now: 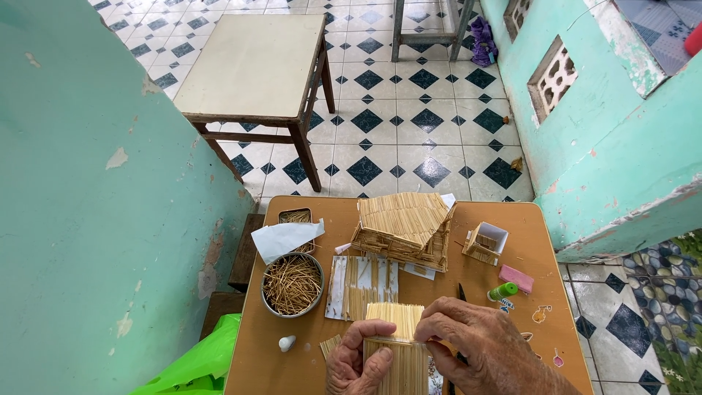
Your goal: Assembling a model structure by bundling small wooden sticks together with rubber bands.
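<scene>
My left hand (357, 360) grips the near left edge of a flat panel of glued toothpicks (395, 344) at the front of the small brown table (556, 289). My right hand (479, 344) rests over the panel's right side, its fingers pinching the panel near the middle. A toothpick house with a pitched roof (404, 227) stands at the table's middle. Another flat toothpick panel on white paper (362, 287) lies between the house and my hands.
A round tin of loose toothpicks (292, 284) sits left, with folded white paper (285, 238) over a small tray behind it. A small box piece (485, 243), pink block (516, 279), green-capped tube (502, 292) lie right. A white cap (287, 342) sits front left. A stool (256, 69) stands beyond.
</scene>
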